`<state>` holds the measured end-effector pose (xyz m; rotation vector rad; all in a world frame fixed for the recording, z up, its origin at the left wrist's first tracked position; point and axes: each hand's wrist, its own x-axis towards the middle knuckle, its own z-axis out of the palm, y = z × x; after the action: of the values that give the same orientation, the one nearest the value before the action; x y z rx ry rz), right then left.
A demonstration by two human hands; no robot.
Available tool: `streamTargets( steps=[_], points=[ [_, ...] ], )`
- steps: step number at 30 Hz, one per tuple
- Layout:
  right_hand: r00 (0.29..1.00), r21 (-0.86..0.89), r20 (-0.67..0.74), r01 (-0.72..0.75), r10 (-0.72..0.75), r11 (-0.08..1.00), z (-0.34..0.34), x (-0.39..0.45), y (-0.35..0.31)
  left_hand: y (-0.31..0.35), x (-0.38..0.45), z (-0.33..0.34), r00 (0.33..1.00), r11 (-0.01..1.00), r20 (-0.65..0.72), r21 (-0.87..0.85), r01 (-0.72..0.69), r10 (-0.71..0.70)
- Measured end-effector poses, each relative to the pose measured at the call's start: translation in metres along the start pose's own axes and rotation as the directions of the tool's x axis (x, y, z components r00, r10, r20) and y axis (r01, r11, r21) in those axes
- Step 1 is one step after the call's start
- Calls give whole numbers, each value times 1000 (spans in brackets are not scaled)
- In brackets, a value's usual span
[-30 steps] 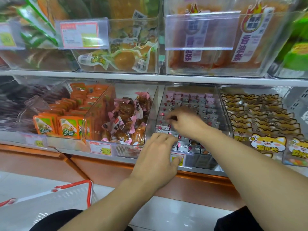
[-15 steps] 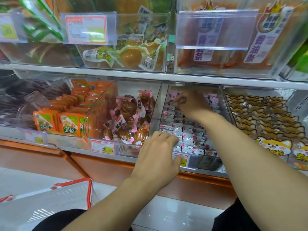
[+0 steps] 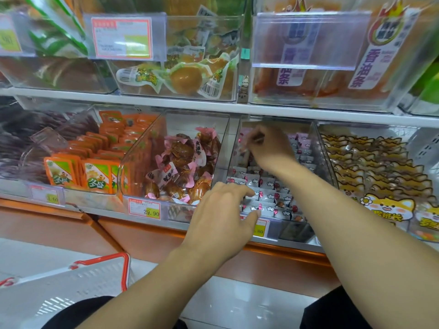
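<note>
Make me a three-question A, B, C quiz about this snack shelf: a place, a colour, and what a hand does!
1. Where is the right hand? A) in the orange-packet bin B) deep in the clear bin of white-and-pink packets C) on the floor
2. The shopping basket rim is: A) red B) blue C) green
3. The left hand is: A) gripping the basket B) resting flat on front packets C) holding a bottle
B: it reaches the back rows. A: red edge shows. B: fingers rest on packets.
</note>
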<state>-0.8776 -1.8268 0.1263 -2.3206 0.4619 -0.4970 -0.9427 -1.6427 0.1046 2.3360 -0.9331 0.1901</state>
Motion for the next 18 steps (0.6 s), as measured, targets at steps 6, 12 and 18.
streamTargets(
  steps=[6,12,18],
  points=[
    [920,447,-320,-63,225,893,-28,-9,3,-5,8,-8,983,948,4,-263,179,-184],
    [930,867,-42,-149,366,476,-45,-55,-7,-7,15,-24,903,661,92,-651,373,-419],
    [912,897,276,-358,304,260,-55,-97,-11,-9,14,-34,859,381,232,-822,424,-456]
  ],
)
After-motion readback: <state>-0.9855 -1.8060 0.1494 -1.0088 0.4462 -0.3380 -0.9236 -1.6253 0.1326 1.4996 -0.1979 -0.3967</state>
